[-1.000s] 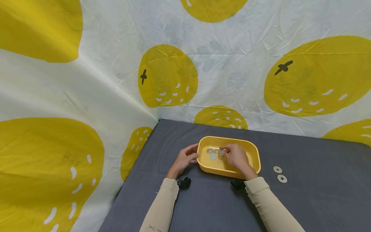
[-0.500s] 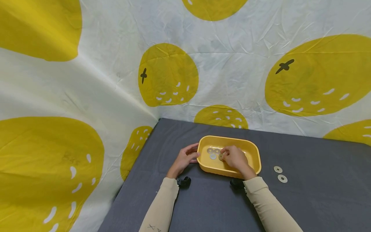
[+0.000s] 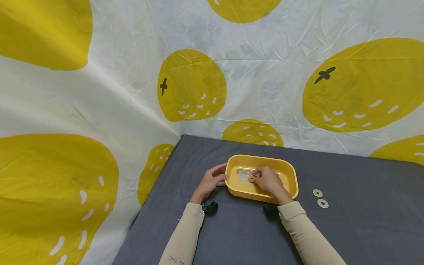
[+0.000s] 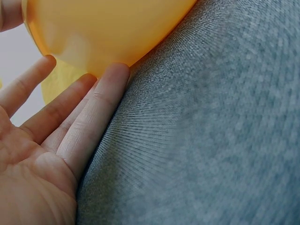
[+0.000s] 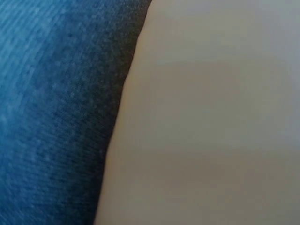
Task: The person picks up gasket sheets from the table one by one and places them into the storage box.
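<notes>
A yellow rectangular tray [image 3: 236,187] stands on the grey cloth. At its left end my left hand [image 3: 208,182] rests with the thumb at the rim; in the left wrist view, straight fingers [image 4: 101,105] touch the outer wall. Reaching inside, my right hand [image 3: 268,179] pinches the right edge of a flat metal washer [image 3: 250,181] close over the tray bottom. Beside it lie a left washer [image 3: 237,172], a back washer [image 3: 246,172] and a front washer [image 3: 241,178]. The right wrist view shows mostly a blurred pale surface and cloth, with no washer visible.
Right of the tray, two more washers lie on the cloth, a far one [image 3: 315,193] and a near one [image 3: 320,203]. A white curtain [image 3: 265,84] with yellow fruit prints hangs behind and to the left of the grey-covered table [image 3: 371,206].
The pinched washer has come down and slightly to the left, to a place beside the other washers in the tray. The left hand has stayed at the tray's end.
</notes>
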`<state>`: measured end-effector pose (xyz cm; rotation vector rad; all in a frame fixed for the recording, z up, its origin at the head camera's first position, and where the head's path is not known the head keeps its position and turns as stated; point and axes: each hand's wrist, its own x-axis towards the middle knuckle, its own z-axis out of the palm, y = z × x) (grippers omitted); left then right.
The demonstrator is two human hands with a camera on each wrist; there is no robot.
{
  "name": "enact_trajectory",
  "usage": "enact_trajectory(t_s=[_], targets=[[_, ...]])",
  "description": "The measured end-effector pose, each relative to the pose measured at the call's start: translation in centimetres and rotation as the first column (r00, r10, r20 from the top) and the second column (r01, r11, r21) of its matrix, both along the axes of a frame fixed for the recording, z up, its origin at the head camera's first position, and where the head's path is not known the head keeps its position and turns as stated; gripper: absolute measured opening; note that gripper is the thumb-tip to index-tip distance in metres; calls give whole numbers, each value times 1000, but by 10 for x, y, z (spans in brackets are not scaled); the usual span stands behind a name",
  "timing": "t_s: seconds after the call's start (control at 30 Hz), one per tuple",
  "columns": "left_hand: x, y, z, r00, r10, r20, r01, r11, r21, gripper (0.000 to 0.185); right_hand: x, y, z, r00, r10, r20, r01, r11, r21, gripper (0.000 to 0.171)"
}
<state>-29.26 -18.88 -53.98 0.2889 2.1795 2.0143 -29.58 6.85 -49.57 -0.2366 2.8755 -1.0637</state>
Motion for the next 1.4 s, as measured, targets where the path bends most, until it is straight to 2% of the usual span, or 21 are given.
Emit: enact_trajectory(t_s=[0.23, 0.37, 0.53, 0.67, 0.77, 0.9, 1.0, 1.13, 1.23, 1.4], targets=[[-1, 1, 0, 1000, -8, -10, 8, 1000, -6, 53, 1, 1, 1, 1000, 3, -31, -3, 1000, 16, 11], [-1, 2, 0, 1000, -12, -9, 12, 1000, -5, 51, 1, 3, 2, 997, -44, -59, 45, 999, 16, 13], [-1, 3, -2, 1000, -9, -6, 9, 1000, -4, 50, 1, 8, 4, 984, -111, -137, 98, 990, -99, 18], [-1, 5, -2, 1000, -4, -4, 4, 1000, -7, 50, 9, 20, 10, 962, -127, -242, 71, 971, -228, 18], [-1, 6, -2, 1000, -1, -4, 1, 1000, -9, 51, 18, 36, 16, 934, -144, -328, 48, 958, -282, 15], [-1, 6, -1, 1000, 2, -3, -2, 1000, -9, 50, 30, 65, 24, 892, -207, -403, 84, 949, -302, 14], [0, 5, -1, 1000, 2, -4, -2, 1000, -14, 50, 39, 92, 27, 878, -253, -406, 141, 948, -285, 18], [0, 4, 0, 1000, 6, -7, -6, 1000, -24, 50, 48, 130, 25, 889, -275, -366, 201, 953, -226, 22], [0, 2, -1, 1000, 8, -5, -8, 1000, -21, 50, 52, 156, 21, 910, -263, -320, 225, 963, -150, 26], [2, 0, 0, 1000, 3, -5, -3, 1000, -12, 50, 56, 183, 10, 951, -201, -237, 206, 978, 0, 28]])
